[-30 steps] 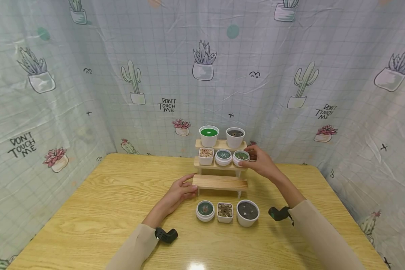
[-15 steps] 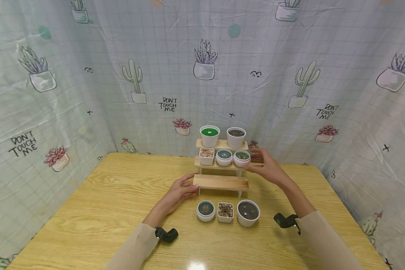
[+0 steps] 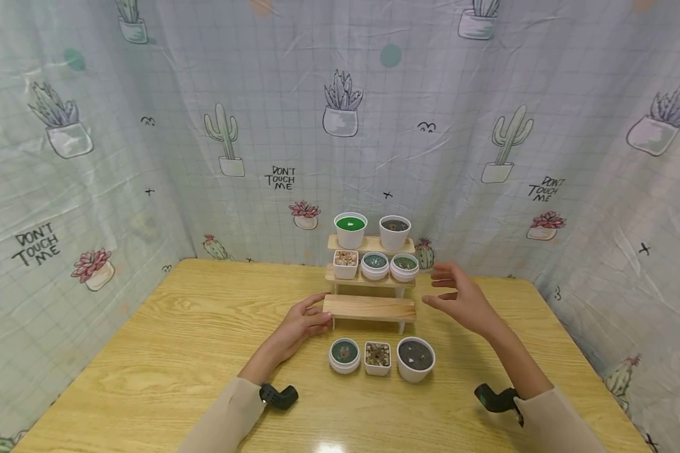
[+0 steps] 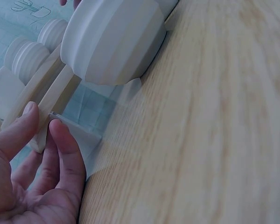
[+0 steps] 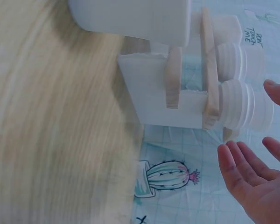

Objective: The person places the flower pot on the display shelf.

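Note:
A three-step wooden stand (image 3: 369,307) with white side supports stands on the table. My left hand (image 3: 294,327) grips the left end of its lowest board; in the left wrist view the thumb (image 4: 19,126) lies on top and fingers curl beneath. To the right of the stand, my right hand (image 3: 467,302) hovers with spread fingers, holding nothing. Nearest to it is a round white pot with green filling (image 3: 404,267) on the middle step. Beside that pot sit a round pot with blue-green filling (image 3: 375,266) and a square pot of pale pebbles (image 3: 345,264).
On the top step are a green-filled pot (image 3: 351,230) and a grey-filled pot (image 3: 395,233). In front of the stand, a round pot (image 3: 344,355), a square pebble pot (image 3: 377,358) and a larger dark-filled pot (image 3: 415,359) form a row. A printed curtain (image 3: 340,157) hangs behind.
My right hand has let go of the green-filled round pot on the middle step and drawn away to the right. The left hand keeps its place on the lowest board.

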The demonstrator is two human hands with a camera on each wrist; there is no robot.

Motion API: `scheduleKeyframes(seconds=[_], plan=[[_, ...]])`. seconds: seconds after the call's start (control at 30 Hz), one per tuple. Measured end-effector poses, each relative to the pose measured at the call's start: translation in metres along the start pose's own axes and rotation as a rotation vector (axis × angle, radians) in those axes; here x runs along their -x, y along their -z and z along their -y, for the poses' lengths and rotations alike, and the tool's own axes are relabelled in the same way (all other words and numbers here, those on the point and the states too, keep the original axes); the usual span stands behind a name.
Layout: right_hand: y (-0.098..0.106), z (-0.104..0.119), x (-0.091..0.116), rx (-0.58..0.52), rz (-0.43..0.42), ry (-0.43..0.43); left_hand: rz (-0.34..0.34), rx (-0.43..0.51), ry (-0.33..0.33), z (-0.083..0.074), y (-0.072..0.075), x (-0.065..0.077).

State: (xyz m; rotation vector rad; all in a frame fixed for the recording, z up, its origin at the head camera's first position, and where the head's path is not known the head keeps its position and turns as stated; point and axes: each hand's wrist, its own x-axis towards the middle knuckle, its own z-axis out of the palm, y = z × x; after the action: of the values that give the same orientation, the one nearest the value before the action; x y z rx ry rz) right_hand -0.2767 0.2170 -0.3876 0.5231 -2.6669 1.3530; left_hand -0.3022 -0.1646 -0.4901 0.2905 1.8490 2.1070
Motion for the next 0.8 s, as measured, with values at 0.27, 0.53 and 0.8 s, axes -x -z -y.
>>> scheduleKeyframes(seconds=[0.27,0.53,0.8], plan=[[-0.001,-0.009,0.014,0.042,-0.043,-0.005,0.01,0.004,-0.007,0.0,0.001,0.0],[-0.001,-0.014,0.024,-0.03,-0.01,0.047,0.012,0.007,-0.011,0.0,0.0,0.0],[-0.001,-0.019,0.028,-0.094,0.171,0.108,0.012,0.003,-0.013,-0.001,0.0,0.002]])
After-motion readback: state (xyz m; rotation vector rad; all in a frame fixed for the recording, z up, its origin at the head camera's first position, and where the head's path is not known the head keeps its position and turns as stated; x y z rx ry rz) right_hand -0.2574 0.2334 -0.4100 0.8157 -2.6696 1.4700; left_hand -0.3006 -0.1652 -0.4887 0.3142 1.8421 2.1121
